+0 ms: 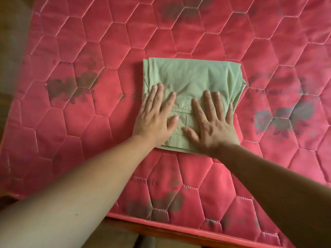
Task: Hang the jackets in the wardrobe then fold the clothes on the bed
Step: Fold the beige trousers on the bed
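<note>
A pale green garment (193, 76) lies folded into a compact rectangle in the middle of the red quilted mattress (107, 51). A pocket seam shows on its near part, between my hands. My left hand (155, 115) lies flat on the garment's near left corner, fingers straight and spread. My right hand (213, 120) presses flat on the near right part, fingers spread too. Both forearms reach in from the bottom of the view.
The mattress has hexagon stitching and dark flower prints. Its near edge (179, 228) runs along the bottom over a wooden bed frame (161, 232). A dim floor or wall strip (10, 51) lies beyond the left edge.
</note>
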Action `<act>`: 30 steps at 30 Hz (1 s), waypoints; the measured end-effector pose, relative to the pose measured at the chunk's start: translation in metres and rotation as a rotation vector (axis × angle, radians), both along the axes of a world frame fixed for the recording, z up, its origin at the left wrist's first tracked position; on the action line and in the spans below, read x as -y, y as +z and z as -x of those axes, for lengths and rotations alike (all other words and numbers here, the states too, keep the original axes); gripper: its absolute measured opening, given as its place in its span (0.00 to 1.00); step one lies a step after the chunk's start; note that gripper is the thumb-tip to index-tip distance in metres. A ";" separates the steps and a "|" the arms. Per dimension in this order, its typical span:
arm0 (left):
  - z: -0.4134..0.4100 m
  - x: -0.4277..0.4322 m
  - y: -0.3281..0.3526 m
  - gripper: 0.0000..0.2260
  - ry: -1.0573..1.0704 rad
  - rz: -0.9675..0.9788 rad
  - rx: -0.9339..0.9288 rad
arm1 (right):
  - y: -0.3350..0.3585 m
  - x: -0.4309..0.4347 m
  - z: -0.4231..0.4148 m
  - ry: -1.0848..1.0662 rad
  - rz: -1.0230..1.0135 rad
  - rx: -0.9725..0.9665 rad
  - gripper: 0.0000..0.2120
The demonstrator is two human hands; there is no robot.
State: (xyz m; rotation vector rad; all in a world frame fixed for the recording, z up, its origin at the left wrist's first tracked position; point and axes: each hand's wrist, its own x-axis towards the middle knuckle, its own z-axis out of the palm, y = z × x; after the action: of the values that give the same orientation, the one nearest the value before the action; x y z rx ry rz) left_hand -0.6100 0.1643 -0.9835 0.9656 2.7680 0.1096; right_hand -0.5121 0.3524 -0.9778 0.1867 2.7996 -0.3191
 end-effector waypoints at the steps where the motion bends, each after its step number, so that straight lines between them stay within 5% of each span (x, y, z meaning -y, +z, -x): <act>1: 0.003 -0.003 0.007 0.33 0.015 0.013 0.050 | 0.006 -0.001 0.003 -0.001 -0.014 0.022 0.42; 4: 0.016 -0.012 0.029 0.31 0.079 -0.025 0.137 | 0.029 -0.012 0.016 0.024 -0.021 -0.043 0.37; 6: 0.027 -0.014 0.033 0.28 0.035 -0.083 0.038 | 0.036 -0.024 0.029 0.076 -0.096 -0.127 0.30; 13: 0.052 -0.029 -0.014 0.29 -0.015 -0.006 -0.126 | -0.005 -0.026 0.077 0.021 -0.067 -0.046 0.38; 19: 0.058 -0.031 -0.002 0.29 -0.007 -0.004 -0.052 | 0.008 -0.028 0.082 -0.005 -0.063 0.029 0.38; 22: 0.041 -0.020 0.006 0.31 0.190 -0.131 0.102 | 0.018 -0.024 0.054 -0.243 0.123 -0.041 0.36; 27: 0.009 0.000 0.033 0.36 0.787 -0.647 0.399 | 0.043 -0.014 -0.002 -1.002 0.683 -0.196 0.30; 30: 0.030 0.005 0.043 0.36 1.068 -0.721 0.629 | 0.046 -0.027 0.008 -1.340 1.008 -0.162 0.30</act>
State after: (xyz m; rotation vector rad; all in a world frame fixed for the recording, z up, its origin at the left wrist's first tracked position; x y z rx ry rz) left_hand -0.6396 0.1594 -0.9407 -0.5223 2.2800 1.3343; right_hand -0.5206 0.3794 -0.9322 1.7169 1.8078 -1.9182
